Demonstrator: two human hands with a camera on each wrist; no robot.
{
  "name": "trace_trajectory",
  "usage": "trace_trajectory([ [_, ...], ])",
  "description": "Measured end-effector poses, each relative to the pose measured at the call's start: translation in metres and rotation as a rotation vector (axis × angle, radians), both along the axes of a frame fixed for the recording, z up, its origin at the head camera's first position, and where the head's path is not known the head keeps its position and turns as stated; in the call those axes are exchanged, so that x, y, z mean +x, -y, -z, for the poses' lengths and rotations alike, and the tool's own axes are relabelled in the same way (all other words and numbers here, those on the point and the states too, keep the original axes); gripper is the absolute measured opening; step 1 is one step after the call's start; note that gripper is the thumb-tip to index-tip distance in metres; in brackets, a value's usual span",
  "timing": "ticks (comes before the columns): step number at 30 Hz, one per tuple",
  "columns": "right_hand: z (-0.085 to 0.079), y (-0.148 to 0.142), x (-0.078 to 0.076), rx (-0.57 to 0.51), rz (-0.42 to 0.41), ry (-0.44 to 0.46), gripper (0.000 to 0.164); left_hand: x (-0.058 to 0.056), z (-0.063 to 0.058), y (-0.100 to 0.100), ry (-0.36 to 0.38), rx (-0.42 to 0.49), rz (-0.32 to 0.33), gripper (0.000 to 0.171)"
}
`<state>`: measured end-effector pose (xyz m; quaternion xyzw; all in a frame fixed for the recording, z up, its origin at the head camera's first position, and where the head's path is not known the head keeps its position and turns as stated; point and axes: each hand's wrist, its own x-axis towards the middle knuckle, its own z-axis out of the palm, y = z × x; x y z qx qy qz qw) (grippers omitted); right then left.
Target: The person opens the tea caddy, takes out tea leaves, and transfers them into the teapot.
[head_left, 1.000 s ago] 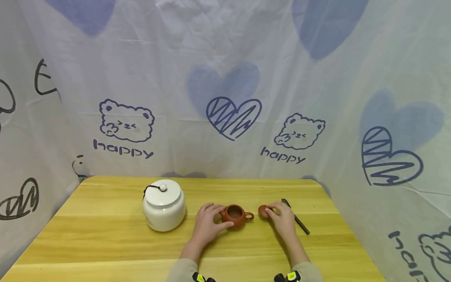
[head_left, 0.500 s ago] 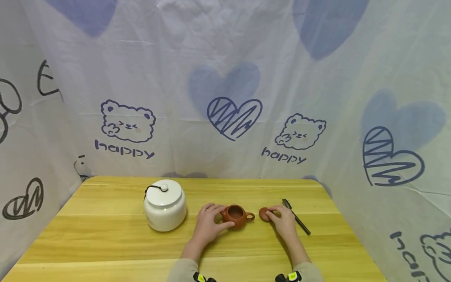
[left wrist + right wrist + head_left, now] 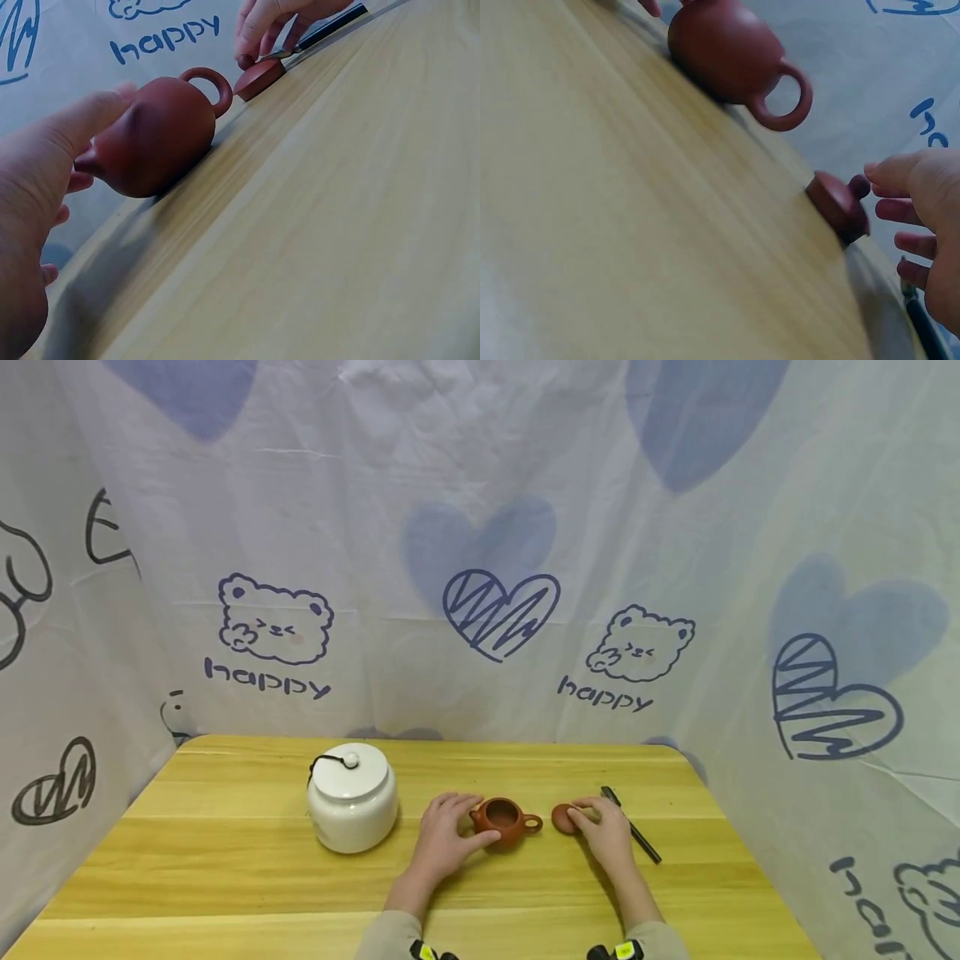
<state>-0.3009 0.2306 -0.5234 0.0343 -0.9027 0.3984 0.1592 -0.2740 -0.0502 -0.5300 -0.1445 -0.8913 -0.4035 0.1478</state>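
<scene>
Two bare hands are at work: the left grip (image 3: 442, 839) curls round the spout side of a reddish-brown teapot (image 3: 169, 135), thumb on the near side and fingers on the far side, while the right grip (image 3: 609, 839) pinches the round knob (image 3: 859, 187) of a matching lid (image 3: 562, 820), its other fingers loosely bent.

The teapot stands upright on the counter (image 3: 225, 852), its mouth uncovered, with the spout (image 3: 88, 163) towards nine o'clock and the looped handle (image 3: 225, 88) towards three. The lid is at three o'clock from it, just beyond the handle and apart from it, knob upward, low at the counter; whether it bears any weight there I cannot tell.

Past the right grip, also at three o'clock from the lid, a slim black stick (image 3: 647, 842) lies slantwise, running from eleven to five.

Near the left grip, at about ten o'clock from it, stands a glossy white jar (image 3: 352, 817), covered, with a dark cord (image 3: 327, 757) at its top knob. Beige sleeves (image 3: 390, 937) enter from six o'clock; at twelve hangs pale cloth (image 3: 375, 527) printed with hearts, bear faces and "happy".
</scene>
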Motion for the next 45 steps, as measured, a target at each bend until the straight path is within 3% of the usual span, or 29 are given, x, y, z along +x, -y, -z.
trace_trajectory([
  [5,-0.018,0.001,0.005,-0.066,0.003,0.033,0.029,0.003,-0.013,0.002,-0.065,0.0,-0.001,0.065],
  [10,-0.038,0.0,0.012,-0.095,0.011,0.048,0.033,0.009,-0.038,0.005,-0.177,-0.022,-0.007,0.061],
  [14,-0.054,-0.002,0.016,-0.098,0.012,0.023,0.034,0.013,-0.06,0.01,-0.284,-0.042,-0.019,0.058],
  [21,-0.074,-0.001,0.022,-0.107,0.009,-0.047,0.035,0.027,-0.095,0.023,-0.34,-0.045,-0.028,0.06],
  [27,-0.087,0.006,0.029,-0.089,-0.005,-0.087,0.036,0.038,-0.118,0.035,-0.446,-0.049,-0.051,0.059],
  [32,-0.097,0.019,0.037,-0.076,-0.058,-0.137,0.034,0.046,-0.133,0.05,-0.52,-0.071,-0.082,0.059],
  [38,-0.098,0.041,0.042,-0.072,-0.144,-0.222,0.028,0.051,-0.149,0.075,-0.498,-0.118,-0.113,0.059],
  [45,-0.093,0.075,0.043,-0.039,-0.279,-0.253,0.029,0.047,-0.15,0.107,-0.533,-0.152,-0.174,0.06],
])
